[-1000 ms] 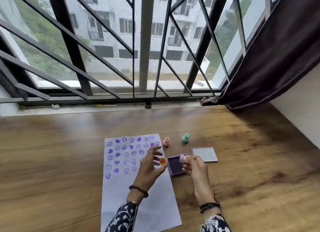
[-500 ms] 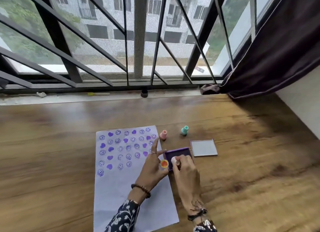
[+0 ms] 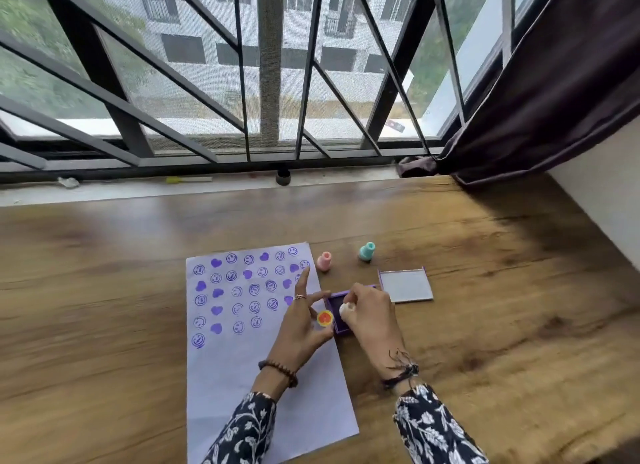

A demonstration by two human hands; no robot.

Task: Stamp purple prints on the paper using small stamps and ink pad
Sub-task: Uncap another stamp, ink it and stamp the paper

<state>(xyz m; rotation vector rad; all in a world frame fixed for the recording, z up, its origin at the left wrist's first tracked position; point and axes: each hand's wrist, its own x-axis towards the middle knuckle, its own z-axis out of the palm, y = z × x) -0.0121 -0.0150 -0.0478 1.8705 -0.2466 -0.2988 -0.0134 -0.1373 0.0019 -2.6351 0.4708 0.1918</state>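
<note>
A: One bench (image 3: 485, 325) carries it all, so take the paper (image 3: 242, 377) as the landmark. What lies where?

B: The paper's far half is filled with purple prints (image 3: 239, 290), smileys and hearts in rows; its near half is bare. Just off its right edge sits the ink pad (image 3: 337, 306), open, with its lid (image 3: 406, 286) lying flat beyond it, farther right. A pink stamp (image 3: 324, 261) and a teal stamp (image 3: 366, 251) stand upright off the paper's far right corner.

A: And the hands?

B: The right hand (image 3: 372, 316) is over the pad, fingers pinched round a pale stamp (image 3: 346, 309), its long axis near upright, face down on the ink as far as I can tell. The left hand (image 3: 301, 328) hovers over the paper's right edge, thumb and middle finger pinching an orange-topped stamp (image 3: 325, 318), index finger stretched out toward the far corner.

A: So which way does the next print lie?

B: To the left of both hands, I judge: the open spots sit on the paper just nearer than the last row. The left hand is the closer; the right must lift off the pad and cross over the edge.
</note>
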